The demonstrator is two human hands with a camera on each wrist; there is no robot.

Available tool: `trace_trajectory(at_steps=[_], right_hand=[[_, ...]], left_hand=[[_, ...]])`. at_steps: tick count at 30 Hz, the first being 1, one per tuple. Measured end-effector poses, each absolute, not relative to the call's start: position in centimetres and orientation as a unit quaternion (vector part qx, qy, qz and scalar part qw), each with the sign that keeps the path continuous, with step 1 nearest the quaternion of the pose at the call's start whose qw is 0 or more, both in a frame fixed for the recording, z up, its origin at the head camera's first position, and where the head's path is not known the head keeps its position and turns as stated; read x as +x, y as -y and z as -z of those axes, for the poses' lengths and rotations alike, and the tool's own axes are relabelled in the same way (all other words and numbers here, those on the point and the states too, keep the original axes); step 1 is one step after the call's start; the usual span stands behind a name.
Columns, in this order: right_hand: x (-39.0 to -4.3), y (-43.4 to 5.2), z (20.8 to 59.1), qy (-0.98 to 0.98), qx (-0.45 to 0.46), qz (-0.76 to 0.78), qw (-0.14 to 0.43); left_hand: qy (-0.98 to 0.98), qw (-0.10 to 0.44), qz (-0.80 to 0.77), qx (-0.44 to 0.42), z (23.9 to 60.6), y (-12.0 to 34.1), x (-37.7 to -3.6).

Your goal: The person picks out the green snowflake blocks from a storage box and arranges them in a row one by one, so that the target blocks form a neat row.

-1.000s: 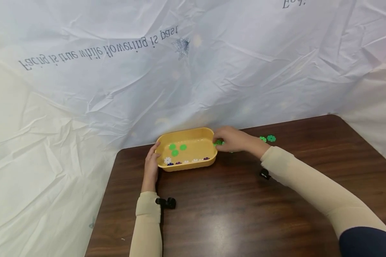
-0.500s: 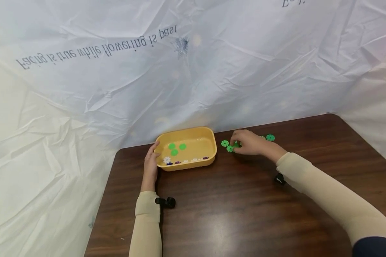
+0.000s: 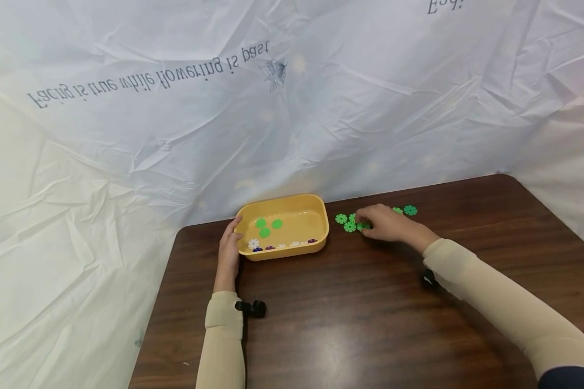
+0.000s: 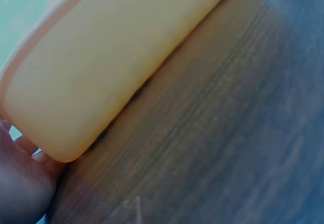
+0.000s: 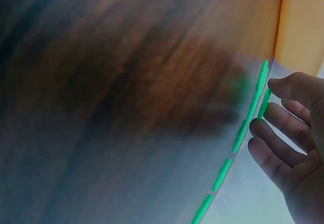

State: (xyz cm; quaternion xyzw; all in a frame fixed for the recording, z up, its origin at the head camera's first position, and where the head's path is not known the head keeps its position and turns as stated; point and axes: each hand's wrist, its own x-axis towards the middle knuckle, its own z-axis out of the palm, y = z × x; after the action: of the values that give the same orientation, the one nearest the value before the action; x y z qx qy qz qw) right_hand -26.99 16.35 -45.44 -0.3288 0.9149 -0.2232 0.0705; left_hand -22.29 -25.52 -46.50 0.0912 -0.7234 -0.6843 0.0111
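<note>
My left hand (image 3: 229,249) grips the left end of a yellow plastic tray (image 3: 323,219), its fingers over the rim; the left wrist view shows the hand (image 4: 23,183) at the tray's corner. To the right of the tray, my right hand (image 3: 385,222) is low over the table. In the right wrist view it pinches a green notched plastic disc (image 5: 264,104) between thumb and fingertips. More green discs (image 3: 341,218) lie flat between that hand and the tray. Inside the tray are green discs (image 3: 265,233), white ones (image 3: 253,243) and purple ones (image 3: 312,241).
Beyond my right hand, a darker green disc (image 3: 410,210) and a light green one (image 3: 397,209) lie near the back edge of the brown wooden table (image 3: 331,313). A white printed cloth (image 3: 292,119) hangs directly behind the table.
My right hand has moved right, away from the tray's right end, uncovering several green discs on the table. My left hand and the tray have stayed in place.
</note>
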Motion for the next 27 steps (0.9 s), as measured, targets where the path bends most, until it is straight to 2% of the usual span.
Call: trace_trajectory(at_steps=[17,27], right_hand=[[-26.9,-16.6,45.8,-0.918,-0.322,0.222,0.068],[-27.0,-13.7,42.6,-0.9,-0.345,0.263,0.035]], left_hand=[[0.72,0.009,0.688,0.091,46.5,25.6,-22.1],[0.724,0.01,0.685,0.082,46.4,25.5,-22.0]])
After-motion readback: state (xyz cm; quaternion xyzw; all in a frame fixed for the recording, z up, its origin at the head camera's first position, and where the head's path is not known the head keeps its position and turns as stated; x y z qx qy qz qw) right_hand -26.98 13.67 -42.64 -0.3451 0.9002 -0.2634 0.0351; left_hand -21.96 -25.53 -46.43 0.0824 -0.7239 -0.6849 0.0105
